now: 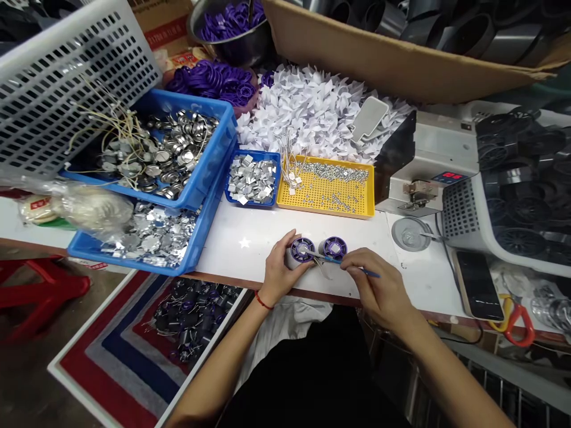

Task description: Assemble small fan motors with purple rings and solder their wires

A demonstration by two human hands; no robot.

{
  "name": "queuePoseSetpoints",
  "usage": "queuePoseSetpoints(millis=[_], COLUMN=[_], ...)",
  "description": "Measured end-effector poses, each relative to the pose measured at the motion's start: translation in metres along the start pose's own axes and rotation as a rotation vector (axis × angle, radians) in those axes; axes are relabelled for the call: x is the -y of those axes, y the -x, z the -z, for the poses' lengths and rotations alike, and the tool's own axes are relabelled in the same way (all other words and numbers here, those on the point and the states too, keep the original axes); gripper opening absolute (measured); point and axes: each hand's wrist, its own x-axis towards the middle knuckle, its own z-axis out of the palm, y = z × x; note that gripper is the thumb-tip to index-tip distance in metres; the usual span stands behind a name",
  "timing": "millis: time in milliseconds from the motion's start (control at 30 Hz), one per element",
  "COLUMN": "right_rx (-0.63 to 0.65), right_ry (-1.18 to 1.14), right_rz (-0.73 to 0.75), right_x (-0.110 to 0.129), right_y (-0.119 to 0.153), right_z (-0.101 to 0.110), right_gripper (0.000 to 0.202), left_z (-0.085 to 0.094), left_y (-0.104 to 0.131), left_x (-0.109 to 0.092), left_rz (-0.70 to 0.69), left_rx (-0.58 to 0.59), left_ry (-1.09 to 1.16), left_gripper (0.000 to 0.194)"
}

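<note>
hands over near edge of white table (250, 238). left hand (279, 272) clamped around purple-capped spool (302, 249), spool resting on table. second spool (334, 247) touching it on the right side, standing free. right hand (379, 285) fingers pinched together on blue-handled tweezers (339, 260), tip lying at the first spool's cap. yellow tray (325, 193) and small blue bin (252, 178) behind; phone (477, 284) well apart at right.

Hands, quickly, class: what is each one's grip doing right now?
Left hand: closed around a purple spool.
Right hand: closed on tweezers, tip at that spool.
</note>
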Motion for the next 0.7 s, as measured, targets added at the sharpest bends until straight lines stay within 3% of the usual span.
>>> queuePoseSetpoints(millis=[167, 300, 700], right_rx=[0.075, 0.092, -0.072], right_ry=[0.074, 0.111, 0.04], right_rz=[0.026, 0.001, -0.069], right_x=[0.002, 0.0, -0.004], right_y=[-0.013, -0.005, 0.024], right_z=[0.005, 0.007, 0.001], right_gripper=[0.016, 0.015, 0.017], left_z=[0.0, 0.0, -0.001], left_y=[0.0, 0.001, 0.001], left_x=[0.001, 0.0, 0.001], left_rz=[-0.002, -0.011, 0.024], left_rx=[0.007, 0.002, 0.015], left_ry=[-0.009, -0.01, -0.014], left_gripper=[0.076, 0.076, 0.074])
